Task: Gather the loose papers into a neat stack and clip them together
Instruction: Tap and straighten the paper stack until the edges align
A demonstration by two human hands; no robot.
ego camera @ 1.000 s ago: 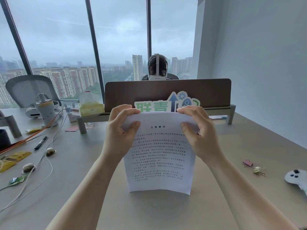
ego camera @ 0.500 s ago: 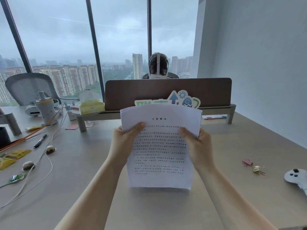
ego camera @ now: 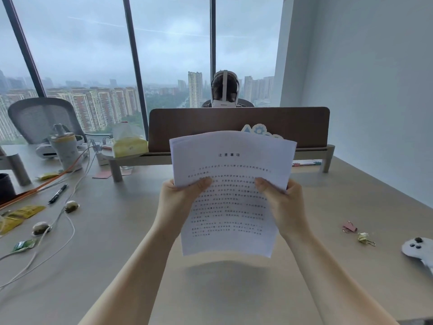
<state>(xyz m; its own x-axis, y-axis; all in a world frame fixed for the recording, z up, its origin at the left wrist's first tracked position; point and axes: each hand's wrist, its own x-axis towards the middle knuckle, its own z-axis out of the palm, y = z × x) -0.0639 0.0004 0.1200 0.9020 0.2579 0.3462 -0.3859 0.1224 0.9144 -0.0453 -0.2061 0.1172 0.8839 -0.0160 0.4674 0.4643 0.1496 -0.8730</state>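
While both hands hold it up, the paper stack [ego camera: 230, 195] hangs above the surface's [ego camera: 131, 242] middle, bottom edge clear of it. Left hand [ego camera: 180, 199] grips the stack's left side, thumb on the printed face. Right hand [ego camera: 282, 202] grips the right side the same way. Top corners look fanned, sheets uneven. Pink binder clip [ego camera: 349, 226] and yellow binder clip [ego camera: 364, 238] lie near the surface's right edge. Risk: freeing one hand to fetch a clip lets loose sheets slide or droop, so clipping catches them misaligned.
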